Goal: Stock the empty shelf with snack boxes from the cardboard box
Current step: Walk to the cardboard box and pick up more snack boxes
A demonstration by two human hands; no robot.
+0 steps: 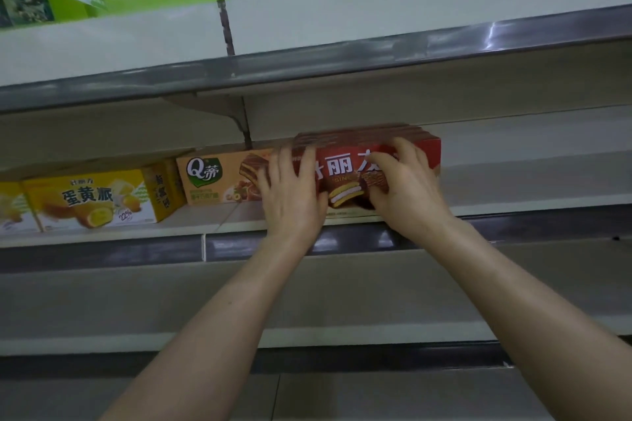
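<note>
Arms outstretched, left hand (290, 196) and right hand (408, 190) press red boxes (342, 167).

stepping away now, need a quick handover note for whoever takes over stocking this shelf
Left grip: fingers straight, pressing the front of the red boxes.
Right grip: fingers bent on the same front; hold or push unclear.
Done: red boxes stand on the shelf, right of the orange box and yellow boxes.
To do: fill the bare shelf to their right; cardboard box not in view.

Left hand (294, 195), right hand (407, 184) press red snack boxes (345, 167) on shelf (513, 188).
</note>
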